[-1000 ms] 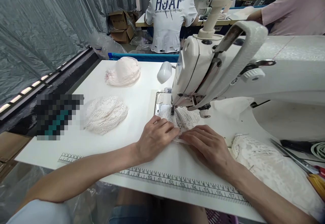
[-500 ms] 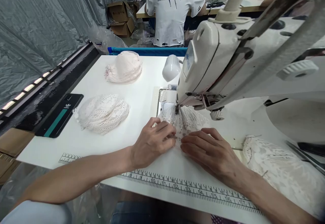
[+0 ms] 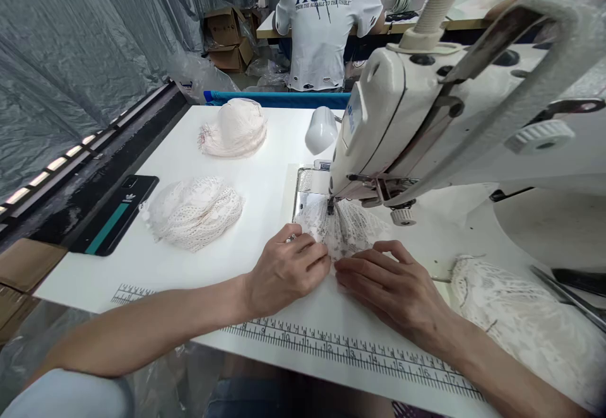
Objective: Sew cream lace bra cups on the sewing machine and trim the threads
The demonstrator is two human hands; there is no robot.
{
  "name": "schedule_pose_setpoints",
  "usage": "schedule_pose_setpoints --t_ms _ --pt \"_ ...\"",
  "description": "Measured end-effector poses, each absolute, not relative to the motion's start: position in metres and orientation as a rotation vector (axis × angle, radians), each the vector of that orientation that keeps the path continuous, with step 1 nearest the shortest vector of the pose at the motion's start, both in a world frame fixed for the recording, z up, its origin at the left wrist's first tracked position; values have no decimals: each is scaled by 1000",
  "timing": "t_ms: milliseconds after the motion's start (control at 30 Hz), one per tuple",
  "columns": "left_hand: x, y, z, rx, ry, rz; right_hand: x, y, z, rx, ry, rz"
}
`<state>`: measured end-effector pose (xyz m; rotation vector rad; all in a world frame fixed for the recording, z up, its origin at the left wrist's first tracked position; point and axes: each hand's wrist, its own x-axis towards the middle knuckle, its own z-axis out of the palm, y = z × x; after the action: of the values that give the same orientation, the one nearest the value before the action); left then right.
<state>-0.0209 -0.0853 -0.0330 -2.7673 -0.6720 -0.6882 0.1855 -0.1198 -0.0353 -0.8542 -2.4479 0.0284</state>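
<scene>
A small piece of white lace [image 3: 348,228] lies under the needle of a white sewing machine [image 3: 454,115]. My left hand [image 3: 286,269] rests on the table with its fingers curled, pinching the lace's near left edge. My right hand [image 3: 391,282] lies flat beside it, fingers stretched out and pressing the lace's near right edge onto the table. The two hands' fingertips almost meet in front of the presser foot.
The white table [image 3: 255,184] bears a ruler strip [image 3: 350,345] along its front edge. Two lace piles [image 3: 194,211] [image 3: 235,129] lie at left, a phone [image 3: 116,214] near the left edge, more lace [image 3: 516,317] at right. A person in a white T-shirt [image 3: 331,20] stands behind.
Both hands have drawn slightly back toward me along the lace, and my left fingers have curled tighter. The camera has moved closer to the machine.
</scene>
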Motion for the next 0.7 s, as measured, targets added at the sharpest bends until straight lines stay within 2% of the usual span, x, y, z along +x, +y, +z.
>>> schedule_pose_setpoints --t_ms 533,700 --pt "-21 -87 -32 -2755 -636 -623 184 -120 -35 -872 -2432 67" --pt "-21 -84 -34 -2766 -650 -577 186 -113 -37 -1013 -2387 -33"
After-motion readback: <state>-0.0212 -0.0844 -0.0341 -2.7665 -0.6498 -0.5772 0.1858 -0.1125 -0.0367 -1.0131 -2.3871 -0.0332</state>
